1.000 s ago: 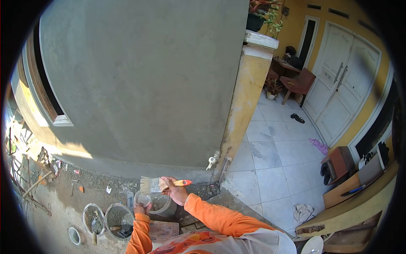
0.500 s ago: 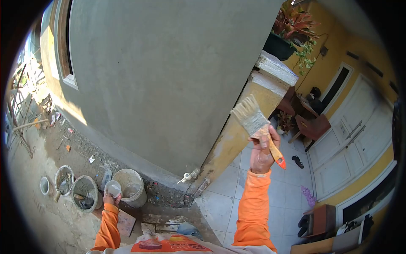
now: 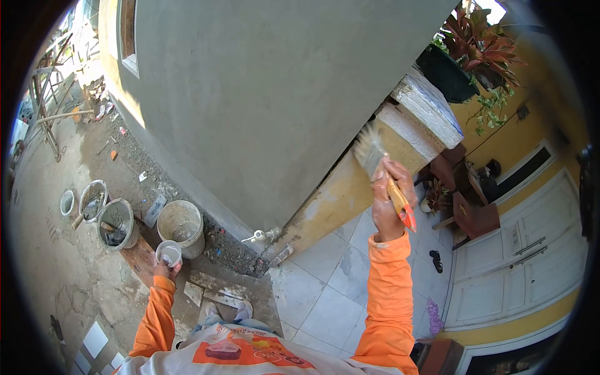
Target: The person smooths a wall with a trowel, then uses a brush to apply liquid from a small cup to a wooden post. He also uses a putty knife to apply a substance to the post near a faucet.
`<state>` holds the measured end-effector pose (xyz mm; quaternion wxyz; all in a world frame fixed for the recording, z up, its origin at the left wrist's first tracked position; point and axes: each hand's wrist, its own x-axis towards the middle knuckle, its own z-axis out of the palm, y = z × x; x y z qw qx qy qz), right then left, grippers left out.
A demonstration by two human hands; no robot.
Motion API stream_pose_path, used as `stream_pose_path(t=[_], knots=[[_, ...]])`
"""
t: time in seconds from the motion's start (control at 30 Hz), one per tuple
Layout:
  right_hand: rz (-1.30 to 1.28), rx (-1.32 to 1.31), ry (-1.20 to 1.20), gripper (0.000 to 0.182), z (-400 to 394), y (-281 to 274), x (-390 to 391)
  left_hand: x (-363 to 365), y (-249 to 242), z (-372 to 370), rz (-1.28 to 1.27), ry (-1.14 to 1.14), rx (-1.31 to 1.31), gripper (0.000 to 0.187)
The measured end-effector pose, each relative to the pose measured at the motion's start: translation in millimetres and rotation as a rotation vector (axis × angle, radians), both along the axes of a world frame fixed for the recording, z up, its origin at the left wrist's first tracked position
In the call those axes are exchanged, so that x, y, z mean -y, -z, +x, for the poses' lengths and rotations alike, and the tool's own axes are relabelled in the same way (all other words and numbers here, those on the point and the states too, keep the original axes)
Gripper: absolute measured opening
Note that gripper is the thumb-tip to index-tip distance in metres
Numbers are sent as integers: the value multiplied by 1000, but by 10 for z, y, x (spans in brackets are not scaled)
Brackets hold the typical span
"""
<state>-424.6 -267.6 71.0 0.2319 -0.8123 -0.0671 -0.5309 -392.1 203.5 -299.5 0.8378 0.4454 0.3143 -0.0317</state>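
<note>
My right hand (image 3: 391,194) is wrapped round a wide paintbrush (image 3: 395,197) with an orange, red-tipped handle. Its pale bristles overlap the edge where the grey plastered wall (image 3: 262,112) meets a low yellow wall (image 3: 340,194). Down at the left, my left hand (image 3: 167,269) grips a small clear plastic cup (image 3: 169,252) with pale liquid in it. The cup is near a larger white bucket (image 3: 181,229) whose inside is smeared grey.
More buckets, one with a trowel and grey mortar (image 3: 117,224), stand at the left. A tap (image 3: 261,235) juts from the wall base. A potted plant (image 3: 481,50) sits above a white ledge (image 3: 431,103). White tiles (image 3: 319,275) lead to chairs (image 3: 472,215) and white doors (image 3: 515,250).
The brush has turned so its bristles show more edge-on. The view has shifted, and my feet now show below. The left hand still holds the cup.
</note>
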Motion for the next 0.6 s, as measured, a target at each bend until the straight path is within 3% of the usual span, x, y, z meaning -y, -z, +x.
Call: stream_pose_path(t=[0.07,0.2,0.27,0.33,0.47,0.57,0.6], knots=[[53,-82,-14,18,-58,71,-50,15,63,-8,-16,6,7,37],[100,101,-69,23,69,-216,-82,86,60,-84,-20,-29,-20,35],[-150,197,97,25,124,-360,-83,108,64,-160,-11,-40,25,33],[-163,176,104,24,50,-321,-165,142,81,-203,10,-44,-10,33],[-37,-111,58,24,-83,-214,-227,164,35,-295,-14,-35,-30,32],[-260,251,84,25,48,-459,-161,132,100,-324,-6,-40,-38,30],[-253,243,87,25,57,-441,-142,133,56,-351,2,-37,-45,30]])
